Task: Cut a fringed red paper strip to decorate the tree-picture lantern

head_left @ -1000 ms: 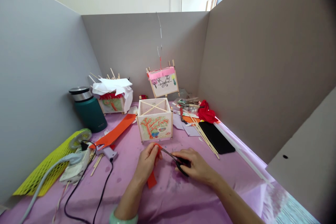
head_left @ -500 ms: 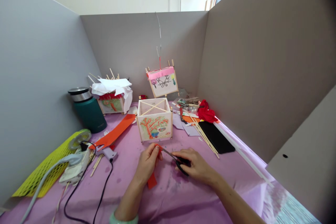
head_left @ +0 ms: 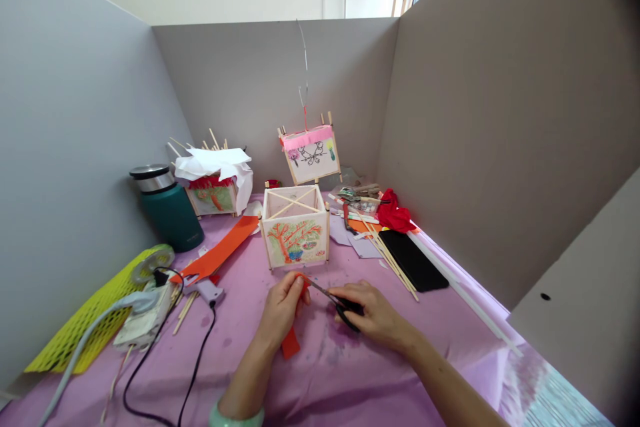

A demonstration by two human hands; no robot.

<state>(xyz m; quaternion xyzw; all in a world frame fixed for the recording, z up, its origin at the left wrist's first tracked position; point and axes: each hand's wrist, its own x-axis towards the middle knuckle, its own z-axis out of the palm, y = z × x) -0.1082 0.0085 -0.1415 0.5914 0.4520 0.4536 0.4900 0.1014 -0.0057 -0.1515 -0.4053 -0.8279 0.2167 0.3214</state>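
My left hand pinches a strip of red paper over the purple table cover; the strip hangs below my fingers. My right hand grips black-handled scissors, whose blades point left and meet the top of the red strip. Just behind my hands stands a small wooden-framed paper lantern with a red tree painted on its front.
Two more paper lanterns stand at the back. A teal flask, orange paper strip, glue gun, power strip with cables and yellow mesh lie left. Sticks, red cloth and a black phone lie right. Grey partition walls enclose the desk.
Both hands hold almost the same place; the scissors stay at the top of the red strip. The view has shifted very slightly.
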